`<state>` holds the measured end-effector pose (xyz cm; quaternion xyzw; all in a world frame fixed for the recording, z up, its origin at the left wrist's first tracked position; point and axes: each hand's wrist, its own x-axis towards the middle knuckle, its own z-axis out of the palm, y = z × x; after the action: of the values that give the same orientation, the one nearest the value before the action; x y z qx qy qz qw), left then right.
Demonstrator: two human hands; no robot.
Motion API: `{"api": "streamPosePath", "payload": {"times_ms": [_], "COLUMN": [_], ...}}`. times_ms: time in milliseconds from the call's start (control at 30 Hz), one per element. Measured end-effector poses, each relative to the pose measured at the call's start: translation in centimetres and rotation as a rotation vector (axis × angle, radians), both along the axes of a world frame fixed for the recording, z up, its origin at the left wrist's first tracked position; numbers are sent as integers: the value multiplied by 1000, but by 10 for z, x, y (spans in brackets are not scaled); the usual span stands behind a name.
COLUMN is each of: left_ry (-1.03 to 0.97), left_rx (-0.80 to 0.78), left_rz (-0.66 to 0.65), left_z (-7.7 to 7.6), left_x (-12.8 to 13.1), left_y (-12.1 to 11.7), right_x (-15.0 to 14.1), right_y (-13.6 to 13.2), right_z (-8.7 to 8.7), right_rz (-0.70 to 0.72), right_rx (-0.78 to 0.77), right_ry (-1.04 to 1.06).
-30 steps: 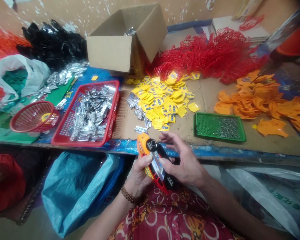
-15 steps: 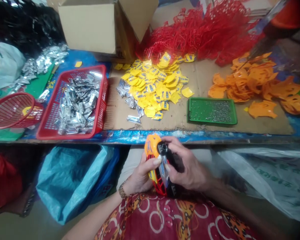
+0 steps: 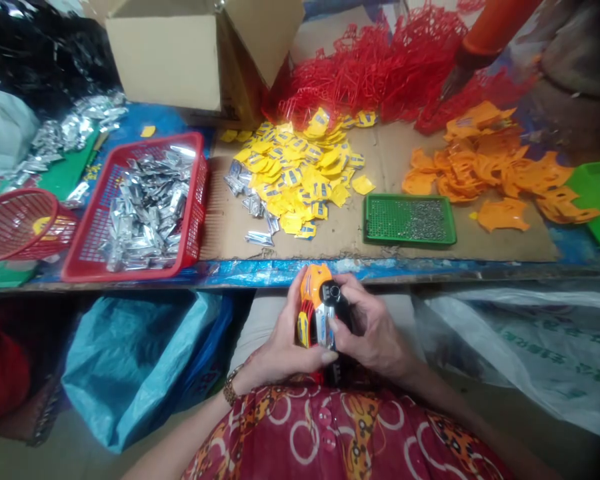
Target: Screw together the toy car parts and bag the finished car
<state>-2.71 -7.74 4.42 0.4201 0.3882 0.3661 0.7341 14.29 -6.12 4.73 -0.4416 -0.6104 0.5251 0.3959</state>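
Note:
Over my lap, at the table's front edge, both my hands hold a plastic toy motorcycle point(image 3: 311, 287). It has an orange shell at the top, red framing, black parts and a yellow piece on its left side. My left hand point(image 3: 283, 340) wraps its left side, with the thumb stretched across the lower part. A shiny silver piece point(image 3: 322, 323) lies along the toy's middle. My right hand point(image 3: 373, 327) grips the black right side, its thumb pressing by the silver piece. The fingers behind the toy are hidden.
On the table are a red basket point(image 3: 195, 220) of silver pieces, a yellow piece pile point(image 3: 300, 173), a green tray point(image 3: 367, 230) of small metal bits, orange shells point(image 3: 485, 160) and red frames point(image 3: 360, 67). A cardboard box point(image 3: 165, 60) stands behind. Another person's hand point(image 3: 455, 80) reaches over the red frames.
My left thumb has moved down the toy, and the silver piece now lies flatter along it. The other person's orange-sleeved arm has come further in over the red frames. The view has shifted slightly.

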Motion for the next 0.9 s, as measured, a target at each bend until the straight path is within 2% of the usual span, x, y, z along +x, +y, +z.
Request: {"api": "streamPosePath", "payload": {"times_ms": [167, 367, 567, 700, 767, 900], "left_ry": [45, 0, -130, -187, -195, -200], "left_rx": [18, 26, -148, -244, -277, -308], "left_rz": [-11, 114, 252, 252, 253, 256], "left_z": [0, 7, 9, 9, 9, 6], "left_x": [2, 7, 16, 18, 17, 11], "left_y": [0, 8, 8, 9, 10, 10], "right_x": [-1, -3, -5, -2, 3, 28], "right_y": [2, 6, 8, 10, 12, 28], "right_z": [-2, -1, 2, 7, 8, 3], "right_rz": [-32, -59, -81, -71, -136, -409], "right_rx": [-13, 19, 58, 119, 181, 284], "right_ry": [1, -22, -76, -96, -123, -121]}}
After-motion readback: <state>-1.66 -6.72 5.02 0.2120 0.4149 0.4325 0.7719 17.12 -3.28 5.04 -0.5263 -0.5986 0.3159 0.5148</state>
